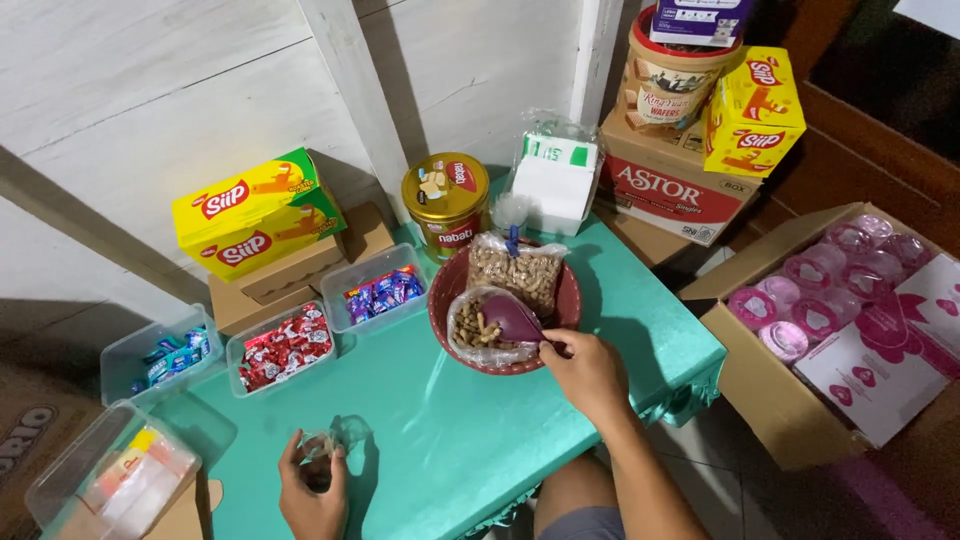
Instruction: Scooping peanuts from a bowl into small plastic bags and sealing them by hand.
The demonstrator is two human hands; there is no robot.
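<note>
1. Teal table (440, 440): work surface, stock lined along back and left edges, front middle kept for the hands.
2. Open cardboard box (770, 400) on floor at right, full of pink-lidded cups (800, 300); well apart from both hands.
3. Stacked boxes and a snack tub (670, 70) behind table at right, yellow carton (255, 210) at back left, gold round tin (446, 200) between them; all upright against the wall.
4. Clear tubs on the left: red sweets (283, 348), blue-purple sweets (378, 292), blue packets (170, 358), lidded tub (110, 480) at near corner. Open tops, easy reach.
5. Red woven basket (500, 305) at table centre-right; keeps bags corralled. Sealed bag of peanuts (518, 272) leaning at back, open clear bag (475, 325) in front with tan, shelled-looking nuts showing through, mouth turned toward the scoop.
6. Right hand (590, 375) at basket's near rim, fingers curled tight round handle of purple scoop (512, 318); bowl of scoop inside the open bag.
7. Left hand (312, 490) at table's front edge, fingertips pinched on small clear plastic bag (325, 445), crumpled, seemingly empty, resting on the tabletop, well apart from basket.
</note>
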